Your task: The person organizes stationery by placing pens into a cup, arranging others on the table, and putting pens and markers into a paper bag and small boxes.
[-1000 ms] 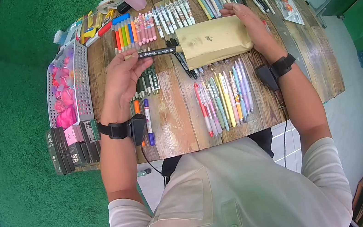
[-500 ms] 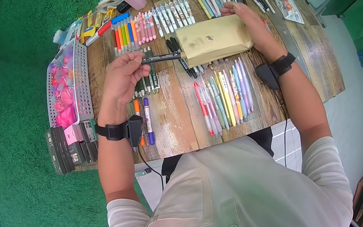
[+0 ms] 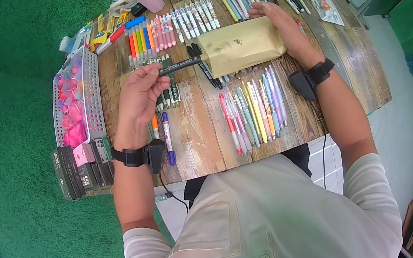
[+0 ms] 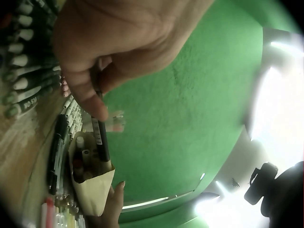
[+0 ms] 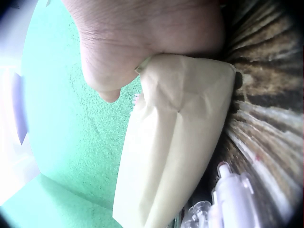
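Over the middle of the bench [image 3: 200,140] the bag [image 3: 242,47] lies sideways, mouth to the person's left, several bagged pens [image 4: 86,156] inside. A marker [image 3: 179,67] spans from the left grip [image 3: 142,89] to that mouth; the right grip [image 3: 289,30] sits at the opposite end. Nearer the person lies a front row of pens [image 3: 259,111]. Along the bench's left edge stands a basket [image 3: 91,92], boxes [image 3: 87,169] just before it; a cup [image 3: 152,2] stands toward the back.

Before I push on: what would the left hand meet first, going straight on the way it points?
Likely the paper bag at its open mouth, where the black marker in the left hand points; exact depth is unclear.
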{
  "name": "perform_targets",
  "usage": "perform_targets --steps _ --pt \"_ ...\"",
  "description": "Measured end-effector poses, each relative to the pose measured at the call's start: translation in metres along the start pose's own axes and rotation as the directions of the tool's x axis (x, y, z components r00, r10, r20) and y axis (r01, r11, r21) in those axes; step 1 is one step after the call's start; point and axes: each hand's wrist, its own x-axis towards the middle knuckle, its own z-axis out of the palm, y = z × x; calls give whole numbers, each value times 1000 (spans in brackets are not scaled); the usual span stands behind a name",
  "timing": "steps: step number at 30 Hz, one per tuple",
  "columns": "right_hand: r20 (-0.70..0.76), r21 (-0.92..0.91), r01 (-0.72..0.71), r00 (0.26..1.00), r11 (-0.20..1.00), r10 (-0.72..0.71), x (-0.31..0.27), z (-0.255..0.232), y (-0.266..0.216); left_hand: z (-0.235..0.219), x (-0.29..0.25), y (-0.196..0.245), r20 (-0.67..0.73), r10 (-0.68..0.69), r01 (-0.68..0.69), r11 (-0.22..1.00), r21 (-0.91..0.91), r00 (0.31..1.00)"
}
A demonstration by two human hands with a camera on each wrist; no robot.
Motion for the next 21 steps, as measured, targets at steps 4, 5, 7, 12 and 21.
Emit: perform_targets --steps 4,5,7,12,21 --pt "-11 -4 8 1000 1000 -8 2 -1 5 4 1 -3 -82 63 -63 998 6 995" --pt "-20 24 16 1000 1000 -15 3 -1 7 5 2 -4 -84 64 -64 998 6 994" --pt "-19 21 19 1000 1000 -18 2 -1 8 10 7 -7 -158 123 -124 992 4 980" --pt "0 -19 19 1000 1000 -19 2 -2 6 24 18 -10 -148 167 -156 985 79 975" --pt "5 -32 31 1000 999 -31 2 -2 7 68 22 -11 -45 154 -139 963 230 987"
